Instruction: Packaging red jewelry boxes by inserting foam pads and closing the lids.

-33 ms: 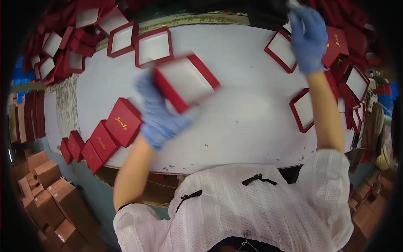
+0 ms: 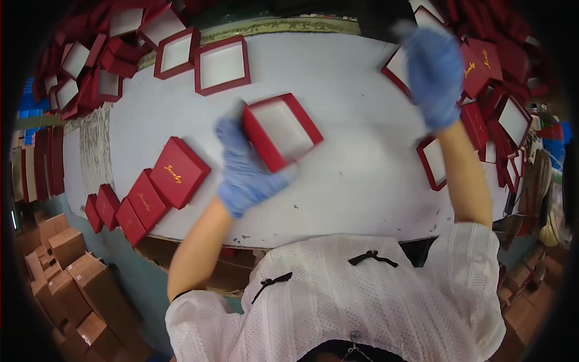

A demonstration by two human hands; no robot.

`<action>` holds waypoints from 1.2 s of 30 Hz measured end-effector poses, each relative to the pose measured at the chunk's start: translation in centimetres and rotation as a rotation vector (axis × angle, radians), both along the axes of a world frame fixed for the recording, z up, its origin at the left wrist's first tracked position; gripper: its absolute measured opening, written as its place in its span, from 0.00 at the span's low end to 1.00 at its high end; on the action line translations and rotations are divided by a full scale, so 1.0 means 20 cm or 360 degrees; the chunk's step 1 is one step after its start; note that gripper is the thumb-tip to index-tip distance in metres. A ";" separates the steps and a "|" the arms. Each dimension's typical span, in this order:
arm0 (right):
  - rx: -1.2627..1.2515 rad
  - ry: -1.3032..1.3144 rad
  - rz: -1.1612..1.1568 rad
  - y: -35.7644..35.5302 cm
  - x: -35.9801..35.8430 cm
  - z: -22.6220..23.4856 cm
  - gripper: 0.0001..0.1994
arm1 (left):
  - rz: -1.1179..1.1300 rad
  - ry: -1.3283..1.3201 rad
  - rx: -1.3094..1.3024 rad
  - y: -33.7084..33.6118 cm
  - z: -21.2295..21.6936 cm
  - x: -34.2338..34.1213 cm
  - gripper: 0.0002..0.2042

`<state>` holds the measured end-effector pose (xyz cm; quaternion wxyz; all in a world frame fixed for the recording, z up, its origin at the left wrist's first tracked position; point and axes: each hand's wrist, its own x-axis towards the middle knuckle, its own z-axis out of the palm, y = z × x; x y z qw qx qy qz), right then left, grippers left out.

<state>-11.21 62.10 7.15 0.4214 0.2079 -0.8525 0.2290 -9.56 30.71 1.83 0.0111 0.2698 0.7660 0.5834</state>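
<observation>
— Fingers (image 2: 229, 133) of the left hand (image 2: 244, 181): what are they doing?
— Grasping an open red gift box (image 2: 280, 128) with a white inside, over the middle of the bench (image 2: 356, 187).
— And the right hand (image 2: 435, 78)?
— Over the bench's far right, blue-gloved like the other, but blurred; I can't tell whether its fingers hold anything. It partly hides a red box half (image 2: 396, 69).
— What else lies around?
— Two white-lined red trays (image 2: 222, 65) sit side by side near the far edge, gold-lettered lids (image 2: 180, 172) run in a slanting row to the left of the left hand, and jumbled red boxes (image 2: 117, 63) heap up at both far corners. Brown cartons (image 2: 87, 271) stack at lower left
</observation>
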 end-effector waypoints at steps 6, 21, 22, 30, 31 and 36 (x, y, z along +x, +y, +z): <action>0.0927 -0.0735 0.0551 -0.52 0.35 -0.01 0.14 | -0.0160 0.0687 -0.0569 0.03 -0.01 -0.01 0.57; 0.0742 -0.1248 -0.0651 0.05 0.31 -0.08 0.13 | -0.0813 0.0968 -0.1735 -0.06 0.25 -0.09 0.28; 0.0030 -0.1177 -0.0428 -0.01 0.30 -0.02 0.14 | -0.0849 0.0866 -0.1762 -0.07 0.25 -0.09 0.28; -0.1938 -0.1550 0.0183 -0.13 0.00 -0.08 0.20 | -0.0829 0.0698 -0.1782 0.02 0.26 -0.07 0.38; -0.2106 -0.1565 0.0176 -0.13 0.00 -0.08 0.20 | -0.0829 0.0695 -0.1781 0.03 0.26 -0.08 0.38; -0.1658 -0.1692 -0.0042 -0.17 0.02 -0.15 0.27 | -0.0842 0.0831 -0.1446 -0.09 0.18 -0.10 0.37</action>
